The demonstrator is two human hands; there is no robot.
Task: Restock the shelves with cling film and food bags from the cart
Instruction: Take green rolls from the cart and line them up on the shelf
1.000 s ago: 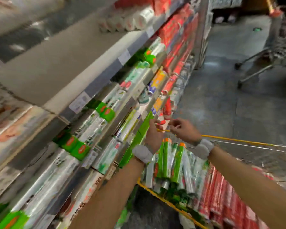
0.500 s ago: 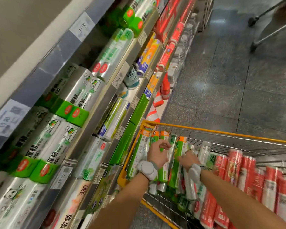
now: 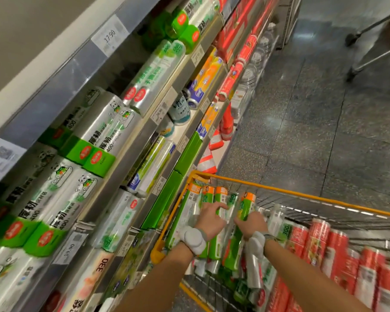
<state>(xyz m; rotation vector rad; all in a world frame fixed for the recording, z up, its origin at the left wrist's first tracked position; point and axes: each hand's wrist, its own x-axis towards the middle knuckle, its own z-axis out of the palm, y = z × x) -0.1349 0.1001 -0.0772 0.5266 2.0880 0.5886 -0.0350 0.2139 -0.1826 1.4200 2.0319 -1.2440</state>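
A yellow-rimmed wire cart (image 3: 302,194) holds green rolls with orange caps (image 3: 220,192) at its left end and red rolls (image 3: 320,239) at its right. My left hand (image 3: 208,219) lies on the green rolls, its fingers spread across two of them. My right hand (image 3: 250,224) grips one green roll (image 3: 247,204) around its middle. Both wrists carry white bands. To the left, the shelves (image 3: 122,176) are stocked with green-labelled cling film rolls (image 3: 104,127).
Lower shelves hold green boxes (image 3: 187,154) and yellow-purple rolls (image 3: 207,75); red boxes and rolls (image 3: 241,30) fill the far end. Orange-white cones (image 3: 225,122) stand on the bottom shelf beside the cart. Another trolley's legs (image 3: 369,57) stand on the dark floor at the upper right.
My view dropped from the shelves to the cart. Both hands came down from beside the shelf edge into the cart, onto the green rolls, and the right hand closed round one.
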